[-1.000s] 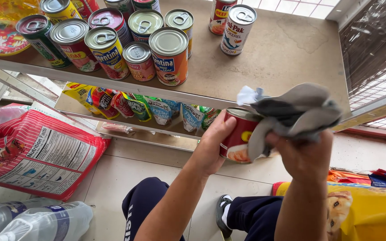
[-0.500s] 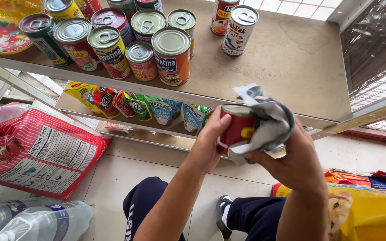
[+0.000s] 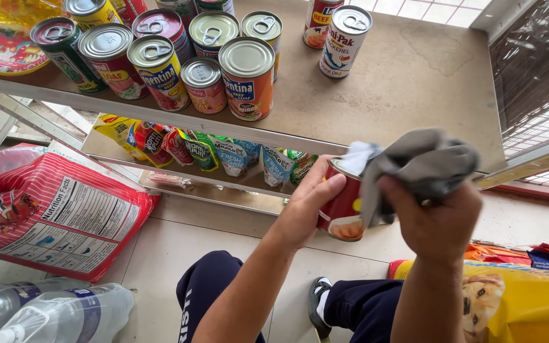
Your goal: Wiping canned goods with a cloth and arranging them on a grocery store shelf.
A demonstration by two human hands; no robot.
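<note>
A pale tiled floor (image 3: 160, 254) runs under a metal rack whose beige top shelf (image 3: 414, 82) fills the upper part of the view, with a lower shelf (image 3: 122, 155) beneath it. At the left, a big red-and-white striped sack (image 3: 52, 216) leans on the floor, and at the bottom right lies a yellow bag (image 3: 528, 305) showing a dog picture. Two clear plastic bottles (image 3: 46, 314) lie in the lower left corner. A cluster of tins (image 3: 160, 57) stands on the top shelf near its front edge, two more cans (image 3: 335, 28) stand apart behind them, and a row of small coloured sachets (image 3: 204, 149) lines the lower shelf. In front of the shelf edge, the left hand (image 3: 306, 206) is wrapped around a red can (image 3: 344, 206), thumb along its upper side, holding it tilted in the air. The right hand (image 3: 440, 219) sits just to the can's right, its fingers closed on a grey cloth (image 3: 420, 165) that drapes over the can's top and right side, touching it.
</note>
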